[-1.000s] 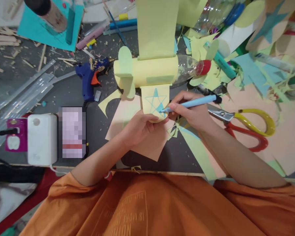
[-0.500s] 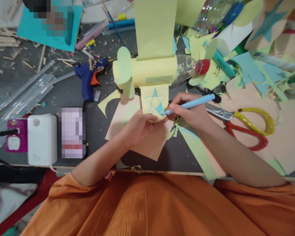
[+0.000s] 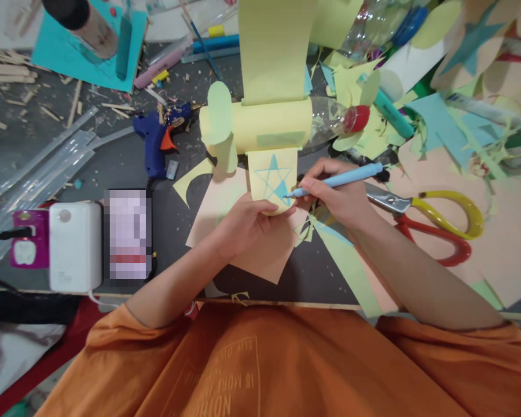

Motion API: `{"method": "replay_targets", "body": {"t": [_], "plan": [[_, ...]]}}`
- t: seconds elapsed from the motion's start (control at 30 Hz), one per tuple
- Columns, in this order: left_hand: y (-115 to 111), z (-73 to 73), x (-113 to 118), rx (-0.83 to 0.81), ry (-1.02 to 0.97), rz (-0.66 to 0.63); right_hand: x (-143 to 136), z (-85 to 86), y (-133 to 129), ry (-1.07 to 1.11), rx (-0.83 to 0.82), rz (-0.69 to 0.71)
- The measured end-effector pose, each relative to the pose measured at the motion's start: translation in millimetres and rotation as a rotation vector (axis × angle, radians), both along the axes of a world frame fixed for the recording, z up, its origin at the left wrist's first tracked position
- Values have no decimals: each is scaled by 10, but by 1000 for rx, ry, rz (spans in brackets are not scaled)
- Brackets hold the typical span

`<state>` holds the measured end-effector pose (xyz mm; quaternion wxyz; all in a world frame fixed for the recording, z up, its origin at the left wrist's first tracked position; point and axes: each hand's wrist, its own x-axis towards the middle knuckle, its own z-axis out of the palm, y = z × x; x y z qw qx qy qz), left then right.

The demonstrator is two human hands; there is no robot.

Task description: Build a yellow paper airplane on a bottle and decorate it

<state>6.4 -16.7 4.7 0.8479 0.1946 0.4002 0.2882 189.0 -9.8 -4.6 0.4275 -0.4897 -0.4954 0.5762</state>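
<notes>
At the centre of the frame, our left hand [image 3: 243,229] pinches the lower edge of the yellow flap [image 3: 256,163], thumb on top and fingers tucked beneath, while our right hand [image 3: 341,194] grips the blue pen [image 3: 356,175] near its tip, the barrel slanting up to the right. The flap juts down from the paper-wrapped bottle [image 3: 252,124], which lies on its side just above our hands with its red cap [image 3: 359,119] to the right. On the flap is the outlined star [image 3: 281,190]: its top point is blue, its lower right part carries blue too, and the left side is bare yellow inside the lines. The nib is at that lower right part. To shade this well, we should judge pressure by the flap's backing, since only our fingers seem to support it from below; a light touch directly over them is less likely to dent or bend the paper. Short strokes laid side by side, running from the outline inward, would give an even tone and crisp points. The thumb is best placed off fresh ink, as it could smear. Our right wrist wants room from the scissors [image 3: 395,204], lying just beside it at the right, and the glue gun [image 3: 154,142] sits well apart at the left.
</notes>
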Motion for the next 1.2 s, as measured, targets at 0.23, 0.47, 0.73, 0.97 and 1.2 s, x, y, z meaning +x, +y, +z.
{"method": "replay_targets", "body": {"t": [0.23, 0.47, 0.73, 0.97, 1.2], "plan": [[-1, -11, 16, -13, -21, 32, 11, 5, -12, -26, -12, 24], [-4, 3, 10, -13, 22, 36, 3, 38, -4, -15, -7, -46], [2, -17, 3, -2, 36, 30, 4, 10, -21, -12, -27, -21], [-9, -28, 0, 1, 5, 20, 18, 19, -15, -44, -5, -15], [-1, -28, -18, 17, -16, 12, -17, 43, -3, 31, -52, -67]]}}
